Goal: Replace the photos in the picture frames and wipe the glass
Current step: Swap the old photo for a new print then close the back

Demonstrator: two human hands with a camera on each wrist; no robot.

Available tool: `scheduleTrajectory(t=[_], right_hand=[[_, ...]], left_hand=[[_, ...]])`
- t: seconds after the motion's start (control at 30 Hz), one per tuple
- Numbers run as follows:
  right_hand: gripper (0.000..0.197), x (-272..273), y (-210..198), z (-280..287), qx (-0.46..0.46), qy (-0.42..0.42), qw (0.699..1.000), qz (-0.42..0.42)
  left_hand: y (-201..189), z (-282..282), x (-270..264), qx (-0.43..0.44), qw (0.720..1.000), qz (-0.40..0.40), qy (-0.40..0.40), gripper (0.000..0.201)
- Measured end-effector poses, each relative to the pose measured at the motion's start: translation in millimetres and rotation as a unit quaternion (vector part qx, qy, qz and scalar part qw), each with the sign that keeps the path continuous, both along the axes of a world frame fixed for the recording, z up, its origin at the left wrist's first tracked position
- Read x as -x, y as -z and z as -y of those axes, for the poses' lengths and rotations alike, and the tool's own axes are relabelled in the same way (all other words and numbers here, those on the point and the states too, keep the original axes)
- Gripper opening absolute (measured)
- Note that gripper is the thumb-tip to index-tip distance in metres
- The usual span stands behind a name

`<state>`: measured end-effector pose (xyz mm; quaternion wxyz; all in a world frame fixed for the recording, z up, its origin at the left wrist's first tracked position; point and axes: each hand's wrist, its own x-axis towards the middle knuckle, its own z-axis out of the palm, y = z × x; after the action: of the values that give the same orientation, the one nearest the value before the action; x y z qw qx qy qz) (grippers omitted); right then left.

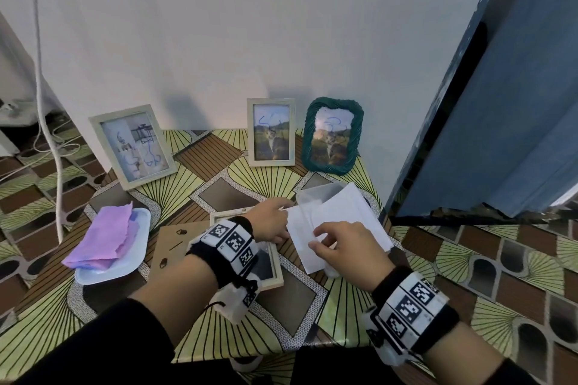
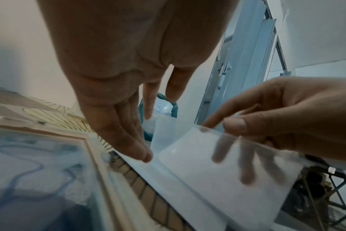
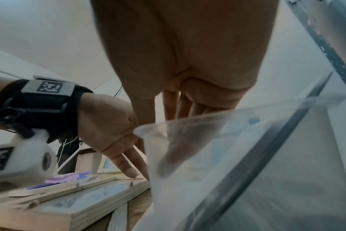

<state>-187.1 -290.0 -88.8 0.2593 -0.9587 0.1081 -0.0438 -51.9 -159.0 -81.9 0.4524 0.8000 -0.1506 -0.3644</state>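
Table [image 1: 219,172] covered in glossy oilcloth, fan and brick pattern in yellow-green and brown.

At 9 o'clock: shallow white rectangular tray [image 1: 142,228], rounded corners, holding a folded lilac cloth [image 1: 103,241] with a soft, ragged edge.

At 10 o'clock: large pale wooden frame [image 1: 133,147] leaning on the white wall, glass scrawled with blue marker.

Centre: brown backing board [image 1: 178,244], flat, with small turn-clips, lying beside an open pale wooden frame [image 1: 275,272] lying flat, partly under the left wrist.

Left hand [image 1: 270,220]: fingers straight and close together, tips pressing down on the near left edge of the white sheets [image 1: 344,212]. In the left wrist view the fingers [image 2: 128,140] taper to that edge, nothing gripped.

At 12 o'clock: small pale wooden frame [image 1: 271,132], upright against the wall, landscape photo, blue scribble on glass. Just right of it, a teal frame [image 1: 333,134] with a twisted rope-like rim, same kind of photo and scribble.

At 1 o'clock: clear plastic sleeve [image 1: 316,197], smooth and translucent, with the white sheets.

Right hand [image 1: 341,247]: thumb above, fingers beneath, pinching the sleeve's near corner; fingers show through the plastic in the left wrist view.

At 2 o'clock: blue door [image 1: 516,87], chipped paint on its edge.
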Motion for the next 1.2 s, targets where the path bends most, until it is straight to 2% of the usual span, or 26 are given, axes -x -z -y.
scheduleTrajectory(t=[0.07, 0.13, 0.23, 0.3, 0.4, 0.47, 0.53, 0.77, 0.9, 1.2], right_hand=[[0.038, 2.9, -3.6, -0.5, -0.023, 0.0, 1.0, 0.016], [0.035, 5.9, -11.7, 1.9, -0.028, 0.01, 0.998, 0.063], [0.022, 7.8, -27.7, 17.3, 0.02, 0.057, 0.987, 0.152], [0.018, 7.8, -36.4, 34.2, 0.059, 0.09, 0.978, 0.18], [0.029, 7.2, -37.0, 58.8, 0.093, 0.128, 0.983, 0.096], [0.034, 7.0, -32.0, 69.2, 0.092, 0.152, 0.984, 0.015], [0.031, 6.9, -24.4, 74.7, 0.072, 0.168, 0.983, -0.017], [0.017, 4.2, -5.9, 71.1, 0.005, 0.2, 0.979, 0.049], [0.016, 3.6, -3.4, 68.3, 0.01, 0.21, 0.977, 0.039], [0.015, 3.7, -12.5, 65.7, 0.033, 0.217, 0.975, 0.034]], left_hand=[[-2.5, -1.9, 5.2, 0.025, 0.999, 0.021, -0.02, 0.035], [-3.9, -1.5, 12.7, 0.046, 0.996, 0.068, -0.024, 0.044], [-0.5, 2.5, 27.6, 0.061, 0.988, 0.144, 0.001, 0.062], [4.8, 6.4, 36.4, 0.056, 0.982, 0.179, 0.016, 0.07], [13.4, 11.6, 44.8, 0.049, 0.982, 0.179, 0.024, 0.074], [16.8, 11.1, 48.4, 0.053, 0.982, 0.183, 0.02, 0.068], [17.8, 9.1, 50.3, 0.063, 0.982, 0.18, 0.014, 0.063], [17.1, 6.1, 50.1, 0.038, 0.983, 0.178, 0.016, 0.065], [17.5, 6.9, 51.0, 0.024, 0.983, 0.178, 0.02, 0.07], [17.4, 7.0, 51.0, -0.004, 0.983, 0.18, 0.036, 0.067]])
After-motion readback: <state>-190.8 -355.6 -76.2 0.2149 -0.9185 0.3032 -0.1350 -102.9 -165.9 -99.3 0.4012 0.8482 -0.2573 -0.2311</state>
